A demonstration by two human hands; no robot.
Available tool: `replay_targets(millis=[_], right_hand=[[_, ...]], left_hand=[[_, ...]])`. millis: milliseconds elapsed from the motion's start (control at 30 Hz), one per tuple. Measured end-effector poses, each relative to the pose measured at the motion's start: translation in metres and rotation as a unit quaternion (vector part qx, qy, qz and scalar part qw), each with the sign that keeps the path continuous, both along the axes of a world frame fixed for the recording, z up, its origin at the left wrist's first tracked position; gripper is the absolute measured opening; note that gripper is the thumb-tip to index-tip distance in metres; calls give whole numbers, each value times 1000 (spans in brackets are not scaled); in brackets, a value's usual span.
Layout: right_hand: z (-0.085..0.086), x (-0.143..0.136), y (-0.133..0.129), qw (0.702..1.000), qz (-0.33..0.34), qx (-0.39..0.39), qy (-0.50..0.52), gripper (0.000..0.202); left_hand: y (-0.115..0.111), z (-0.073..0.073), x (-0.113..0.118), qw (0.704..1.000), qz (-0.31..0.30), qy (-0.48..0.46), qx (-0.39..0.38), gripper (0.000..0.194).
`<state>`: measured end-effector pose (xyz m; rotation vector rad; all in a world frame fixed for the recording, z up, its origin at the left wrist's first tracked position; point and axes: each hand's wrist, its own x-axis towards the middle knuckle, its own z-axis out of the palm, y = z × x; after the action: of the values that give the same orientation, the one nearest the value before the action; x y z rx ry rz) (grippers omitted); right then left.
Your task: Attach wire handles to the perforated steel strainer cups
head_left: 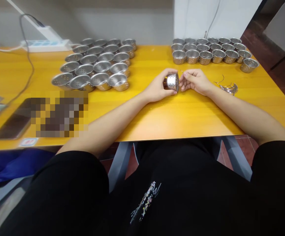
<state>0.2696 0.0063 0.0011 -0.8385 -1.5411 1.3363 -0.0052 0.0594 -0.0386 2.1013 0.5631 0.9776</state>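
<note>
My left hand (158,87) is wrapped round a small perforated metal cup (173,81), tipped on its side with its rim toward the right. Close to that rim, my right hand (193,80) pinches a thin piece of metal wire (182,71) between thumb and fingertips. Whether the wire touches the cup I cannot tell. Just right of my right hand lies a small pile of curved metal wires (228,88) on the yellow table (157,121).
Rows of perforated cups (100,80) stand at the back left, with more cups (206,57) at the back right. A power strip (46,45) with a cable lies at the far left. Nearer are a dark phone (14,119) and a pixelated dark object (61,114).
</note>
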Motion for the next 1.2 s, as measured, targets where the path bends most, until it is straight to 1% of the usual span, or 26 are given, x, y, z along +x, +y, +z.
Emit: replay_targets(millis=[67, 233, 400, 567, 700, 800, 967, 1067, 1200], right_hand=[[1, -2, -1, 1000, 2, 13, -4, 92], [3, -4, -3, 1000, -13, 13, -22, 89], [3, -1, -3, 999, 8, 19, -33, 87], [3, 0, -2, 998, 25, 18, -49, 79], [4, -3, -3, 996, 21, 46, -79, 82], [5, -4, -4, 991, 11, 75, -111, 85], [8, -3, -6, 982, 0, 112, -154, 84], [9, -4, -6, 979, -4, 119, -163, 78], [13, -8, -8, 980, -1, 110, -164, 68]], left_hand=[[0, -1, -1, 1000, -2, 6, -1, 123], [2, -3, -2, 1000, -3, 11, 15, 117], [2, -4, -2, 1000, -11, 20, 15, 119], [-1, 0, -1, 1000, -2, 10, 12, 124], [-3, 3, -1, 1000, 3, 17, 24, 125], [-4, 4, -1, 999, 6, 22, 29, 122], [-6, 7, -3, 998, 4, 31, 48, 111], [-5, 6, -4, 998, 0, 33, 61, 107], [-3, 6, -5, 997, -9, 42, 64, 105]])
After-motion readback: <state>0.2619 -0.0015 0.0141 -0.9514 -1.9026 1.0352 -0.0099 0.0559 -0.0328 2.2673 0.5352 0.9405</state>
